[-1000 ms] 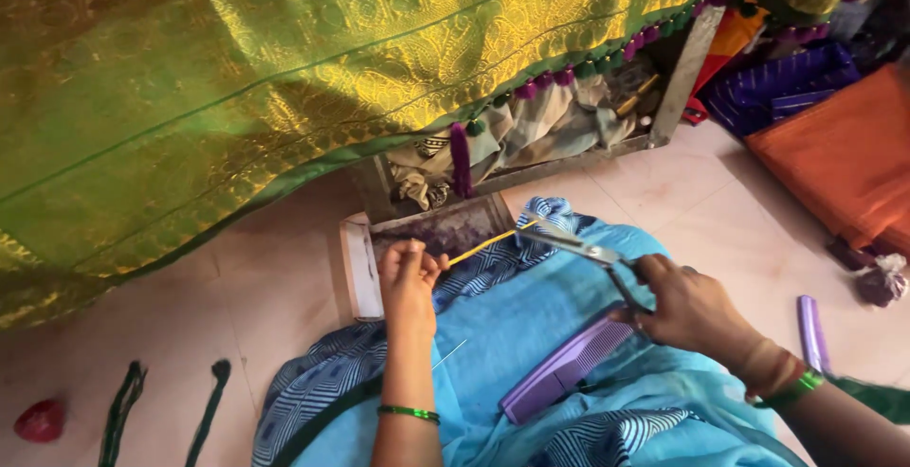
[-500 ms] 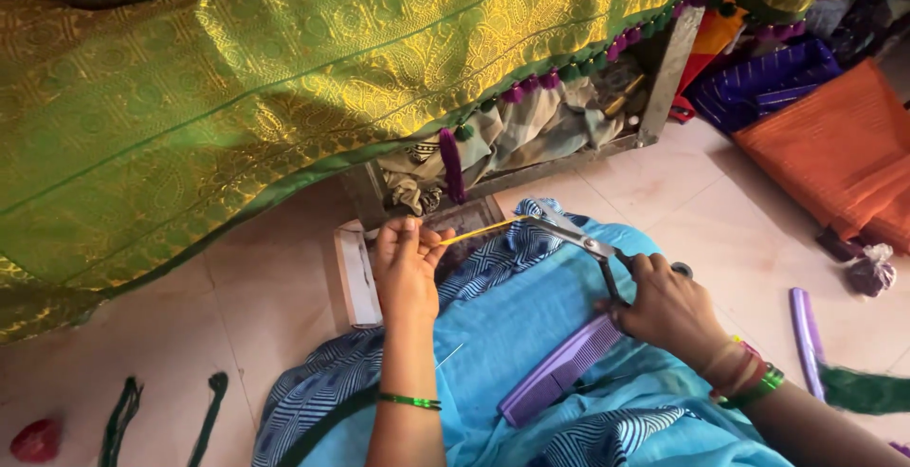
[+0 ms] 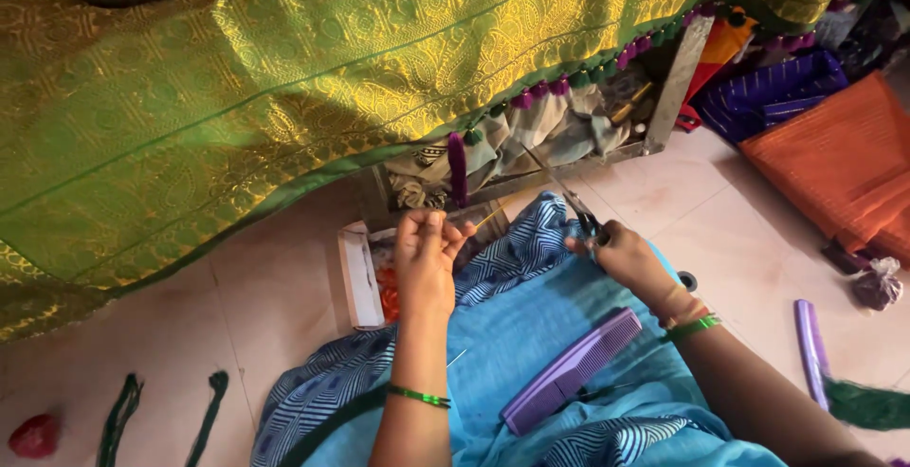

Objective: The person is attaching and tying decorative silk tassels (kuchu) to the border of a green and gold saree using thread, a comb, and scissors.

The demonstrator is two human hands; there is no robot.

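Note:
A green and gold saree (image 3: 284, 78) hangs across the top, its edge trimmed with purple and green tassels (image 3: 531, 97). One long purple tassel (image 3: 458, 168) dangles just above my left hand (image 3: 427, 263), which pinches a thin yellow strand (image 3: 490, 214). My right hand (image 3: 621, 256) grips scissors (image 3: 564, 192); their blades point up and left toward the saree edge. A purple comb (image 3: 573, 370) lies on my blue-clad lap. Both wrists wear green bangles.
A white box (image 3: 358, 277) with orange contents sits on the floor by my left hand. Orange fabric (image 3: 834, 159) and purple fabric (image 3: 768, 97) lie at the right. A purple tube (image 3: 810, 348), green thread skeins (image 3: 118, 415) and a red ball (image 3: 36, 434) rest on the tiles.
Both hands have risen toward the saree's tasselled edge. The scissors have swung from lying level to pointing up at the trim, and the view has shifted closer.

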